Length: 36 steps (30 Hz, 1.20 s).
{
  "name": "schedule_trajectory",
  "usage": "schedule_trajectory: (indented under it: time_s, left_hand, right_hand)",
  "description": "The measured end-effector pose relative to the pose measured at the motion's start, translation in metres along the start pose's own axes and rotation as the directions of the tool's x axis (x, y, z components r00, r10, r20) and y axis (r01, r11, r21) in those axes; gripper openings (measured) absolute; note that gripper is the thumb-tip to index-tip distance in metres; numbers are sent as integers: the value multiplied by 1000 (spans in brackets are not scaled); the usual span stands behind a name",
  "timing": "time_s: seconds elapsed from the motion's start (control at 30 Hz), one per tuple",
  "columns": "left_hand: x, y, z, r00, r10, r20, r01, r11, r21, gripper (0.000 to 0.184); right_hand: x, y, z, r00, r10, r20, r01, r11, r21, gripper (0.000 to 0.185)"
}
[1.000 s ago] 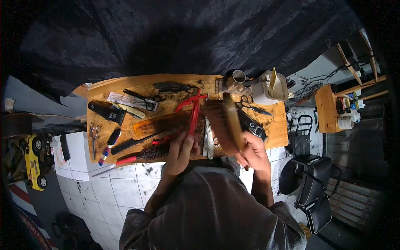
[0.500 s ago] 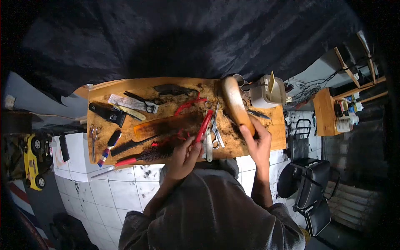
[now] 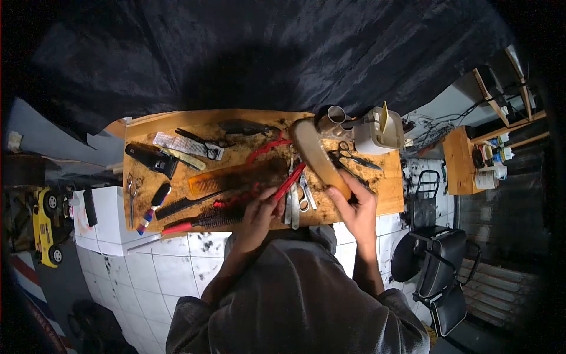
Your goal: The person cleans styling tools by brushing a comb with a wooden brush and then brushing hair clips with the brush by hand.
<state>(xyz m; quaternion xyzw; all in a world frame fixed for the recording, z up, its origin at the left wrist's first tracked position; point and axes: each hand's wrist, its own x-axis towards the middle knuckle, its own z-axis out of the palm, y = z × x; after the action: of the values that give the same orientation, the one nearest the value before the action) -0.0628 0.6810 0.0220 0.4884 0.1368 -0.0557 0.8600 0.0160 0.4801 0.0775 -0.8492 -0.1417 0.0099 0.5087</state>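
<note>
My left hand (image 3: 259, 217) is closed on a slim red clip (image 3: 290, 180), held slantwise over the middle of the table. My right hand (image 3: 356, 209) grips the lower end of a wooden-backed brush (image 3: 315, 154), its smooth back facing up and its bristles hidden. Below the clip lie silver scissors (image 3: 305, 192) and a pale razor (image 3: 294, 211). An orange comb (image 3: 215, 179), a black comb (image 3: 177, 206) and a round brush with a red handle (image 3: 203, 222) lie left of my left hand. Black clippers (image 3: 355, 177) are partly covered by my right hand.
Hair clippings dot the wooden table (image 3: 389, 189). A black trimmer (image 3: 151, 160) and thinning scissors (image 3: 133, 192) lie at the left. At the back right stand a metal cup (image 3: 335, 114) and a white container (image 3: 373, 137). A black chair (image 3: 442, 253) is on the right.
The brush has swung from bristles showing sideways to back up, then moved left toward the red clip. My left hand has tilted the clip to the right and shifted slightly.
</note>
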Motion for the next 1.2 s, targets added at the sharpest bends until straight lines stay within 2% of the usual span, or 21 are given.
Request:
schedule_trajectory:
  time_s: [0.07,0.1,0.17,0.2,0.23,0.27,0.3,0.4,0.5,0.6,0.63,0.67,0.73,0.77,0.87,0.9,0.93,1.0,1.03,1.13,1.2]
  left_hand:
    - [2,-4,-6,993,-112,-32,104,975,-199,14]
    - [2,-9,-6,996,-74,-52,56,956,-288,15]
    - [2,-21,-6,995,-5,-102,-42,890,-454,15]
    - [3,-22,-8,997,-12,-80,-22,911,-411,22]
    - [3,-22,-12,998,-21,-58,-2,930,-367,30]
    - [2,-21,-16,999,-30,-38,16,947,-322,38]
    - [0,-3,-11,997,-31,68,45,972,-230,37]
    - [-1,2,-20,982,-139,125,135,990,38,33]
    - [-3,3,-17,972,-158,174,190,964,-188,33]
    - [-1,1,-10,967,-205,148,247,896,-370,28]
    - [0,1,-10,965,-229,131,263,867,-423,26]
    - [2,-4,-12,966,-205,156,253,863,-436,25]
    - [6,-16,-18,966,-156,204,236,854,-463,23]
    - [11,-20,-22,958,-105,266,230,836,-498,24]
    - [-1,-27,-26,962,-109,248,201,901,-384,21]
    - [-4,-6,-11,971,-164,175,224,882,-416,20]
    - [-4,3,-7,974,-173,147,210,935,-287,21]
    - [-3,12,-6,980,-179,92,180,984,-12,25]
    - [-3,11,-3,985,-141,101,145,989,-40,31]
    - [-4,16,2,990,-115,86,112,993,32,28]
    - [-3,13,2,993,-105,45,104,994,38,26]
  right_hand:
    - [-6,3,-2,987,16,162,-35,993,114,42]
    - [-7,-7,-7,955,-46,292,21,996,88,41]
    - [-11,-5,-6,883,-19,470,-15,998,69,41]
    - [-12,-6,-3,844,19,535,-56,997,52,43]
    - [-12,-9,-2,863,53,503,-97,993,61,47]
    - [-9,-8,0,918,6,397,-7,1000,1,46]
    - [-7,-5,0,957,11,291,-4,1000,-24,44]
    - [1,5,1,999,-38,-22,37,999,-34,42]
    - [9,-4,-8,993,104,-60,-94,985,144,40]
    - [-2,9,-9,994,47,102,-70,969,237,42]
    - [-6,9,-12,965,44,260,-106,967,230,44]
    - [-6,6,-15,893,50,447,-138,976,166,45]
    - [-8,-4,-12,794,1,607,-98,987,127,47]
    - [-12,2,-5,799,-50,599,-65,984,169,47]
    - [-6,-6,-4,847,29,531,-103,989,110,46]
    - [-5,3,-2,894,-26,446,-32,992,122,46]
    - [-4,4,-4,918,-7,397,-18,998,58,46]
    - [-1,7,-1,987,-2,162,-4,999,35,44]
    - [2,4,2,999,-20,36,19,999,27,42]
    - [8,-6,-5,994,91,-53,-90,996,22,41]
    - [5,-2,-6,995,94,18,-96,990,99,42]
